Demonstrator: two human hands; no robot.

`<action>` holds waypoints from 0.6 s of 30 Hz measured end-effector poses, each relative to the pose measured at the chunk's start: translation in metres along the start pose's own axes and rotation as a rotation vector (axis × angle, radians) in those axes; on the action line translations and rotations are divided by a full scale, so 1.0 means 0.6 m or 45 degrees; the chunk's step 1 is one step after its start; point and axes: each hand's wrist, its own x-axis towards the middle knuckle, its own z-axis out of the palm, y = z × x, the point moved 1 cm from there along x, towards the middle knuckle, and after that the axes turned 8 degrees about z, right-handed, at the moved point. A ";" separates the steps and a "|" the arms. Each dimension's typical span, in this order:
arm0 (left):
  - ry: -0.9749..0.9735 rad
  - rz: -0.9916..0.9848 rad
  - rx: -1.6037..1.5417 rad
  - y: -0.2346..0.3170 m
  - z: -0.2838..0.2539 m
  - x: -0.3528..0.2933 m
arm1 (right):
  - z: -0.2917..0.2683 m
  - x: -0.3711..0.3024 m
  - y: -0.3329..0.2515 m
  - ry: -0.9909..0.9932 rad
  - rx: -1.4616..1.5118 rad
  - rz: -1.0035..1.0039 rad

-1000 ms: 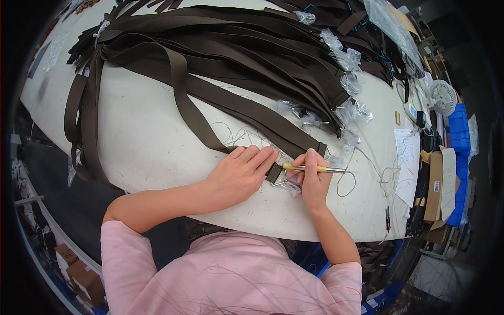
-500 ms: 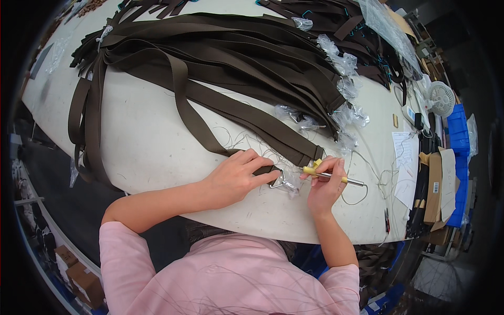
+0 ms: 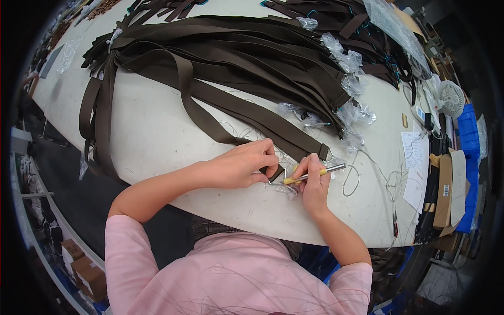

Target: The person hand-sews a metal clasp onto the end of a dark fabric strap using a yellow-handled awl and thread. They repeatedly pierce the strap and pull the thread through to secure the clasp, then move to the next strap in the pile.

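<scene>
My left hand is closed on the end of a dark brown webbing strap, with thumb and fingers pinching it. At that end sits a metal ring, partly hidden by my fingers. Clear plastic film lies beside it. My right hand grips a pen-shaped tool with a metal barrel, yellow grip and thin cord at its rear. The tool's front is right by the strap end; whether it touches cannot be made out. Loose threads lie behind my hands.
A tied bundle of brown straps covers the far side, plastic-wrapped at its right ends. Another strap pair lies just behind my hands. To the right are paper sheets, small snips, a white fan and blue bins.
My right hand has brought the tool left and down to the strap end, tilting its rear upward. My left fingers have curled in more. The whole view has shifted slightly.
</scene>
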 end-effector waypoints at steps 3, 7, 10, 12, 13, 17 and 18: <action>0.013 0.058 -0.012 -0.016 0.007 -0.008 | 0.002 -0.002 -0.003 0.012 -0.045 0.020; 0.083 -0.007 -0.096 -0.019 0.010 -0.020 | 0.005 -0.005 -0.014 -0.037 -0.044 0.078; 0.192 -0.129 -0.196 -0.011 0.015 -0.020 | 0.008 -0.003 -0.015 0.003 0.052 0.121; 0.220 -0.235 -0.197 0.003 0.017 -0.009 | 0.003 -0.002 -0.008 0.025 0.148 0.098; 0.208 -0.278 -0.153 0.010 0.018 0.000 | -0.002 0.000 -0.003 0.026 0.163 0.080; 0.239 -0.297 0.063 0.010 0.039 0.009 | -0.015 0.004 0.014 0.018 0.201 0.041; 0.247 -0.270 0.073 0.009 0.041 0.007 | -0.016 0.004 0.014 0.014 0.205 0.040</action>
